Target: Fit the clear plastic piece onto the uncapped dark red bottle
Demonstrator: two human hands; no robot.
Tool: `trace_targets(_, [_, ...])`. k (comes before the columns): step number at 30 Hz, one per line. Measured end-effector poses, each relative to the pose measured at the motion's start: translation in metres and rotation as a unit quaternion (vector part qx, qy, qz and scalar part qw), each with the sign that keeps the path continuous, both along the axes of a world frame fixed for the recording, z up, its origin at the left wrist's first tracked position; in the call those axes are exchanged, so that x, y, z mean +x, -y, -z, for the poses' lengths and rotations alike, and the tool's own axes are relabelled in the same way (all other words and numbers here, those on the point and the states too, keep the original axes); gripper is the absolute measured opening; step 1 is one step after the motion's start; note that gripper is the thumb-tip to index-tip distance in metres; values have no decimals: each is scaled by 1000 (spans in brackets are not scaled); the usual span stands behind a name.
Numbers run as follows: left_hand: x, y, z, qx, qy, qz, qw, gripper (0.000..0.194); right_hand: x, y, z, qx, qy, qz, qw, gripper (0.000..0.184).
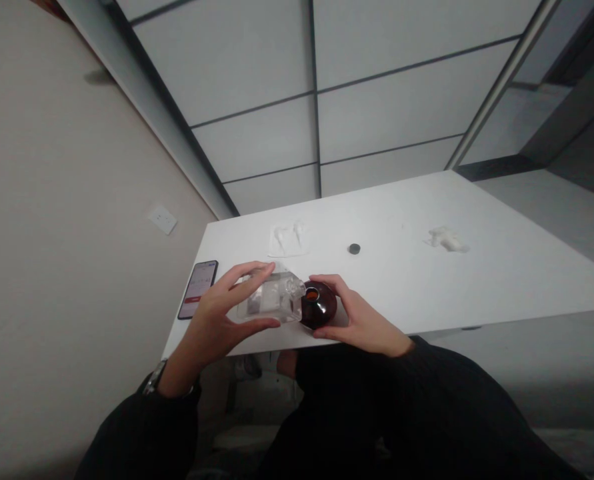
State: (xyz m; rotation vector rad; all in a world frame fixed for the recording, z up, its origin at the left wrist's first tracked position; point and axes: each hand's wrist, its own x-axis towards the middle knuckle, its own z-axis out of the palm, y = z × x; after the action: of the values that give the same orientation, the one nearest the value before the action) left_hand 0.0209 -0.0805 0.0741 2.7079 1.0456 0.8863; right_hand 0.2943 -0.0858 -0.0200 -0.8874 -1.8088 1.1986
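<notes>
My left hand (231, 300) is closed around a clear square bottle (267, 299), which lies tilted with its mouth toward the right. Its neck meets the rim of a round, dark reddish-brown bottle (319, 308) whose open mouth faces up. Around the right side of that brown bottle, my right hand (357, 317) is closed, thumb at the near side and fingers at the far side. Whether liquid passes between the two mouths cannot be made out.
Beyond my hands on the white table (401, 280) lie a small dark cap (354, 249), two white pieces on a clear sheet (289, 239) and a crumpled pale wrapper or tissue (447, 239). A phone (198, 289) rests at the left edge, near the wall.
</notes>
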Motion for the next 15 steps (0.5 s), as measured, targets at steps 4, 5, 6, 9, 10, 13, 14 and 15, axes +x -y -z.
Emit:
trace_targets(4, [1,-2,-7,-2,-11,7,1000,67,0,0,0,1,3,1,1000,85])
trace_targets(5, [1,-2,-9,-5,-16,7,1000,67,0,0,0,2,3,2,1000,85])
trace_targets(6, [1,-2,-11,-9,-21,6,1000,68,0,0,0,4,4,3,1000,85])
trace_targets(9, [0,-2,-16,-23,-32,4,999,67,1,1,0,6,4,2,1000,84])
trace_targets(10, [0,-1,-18,-26,-35,3,999,66,1,1,-1,7,4,2,1000,84])
trace_targets(13, [0,-2,-21,-32,-46,3,998,63,1,1,-2,5,5,2,1000,84])
trace_targets(14, [1,-2,-22,-34,-50,3,998,63,1,1,-3,3,5,2,1000,84])
trace_targets(15, [1,-2,-23,-34,-52,4,998,62,1,1,-4,1,5,3,1000,84])
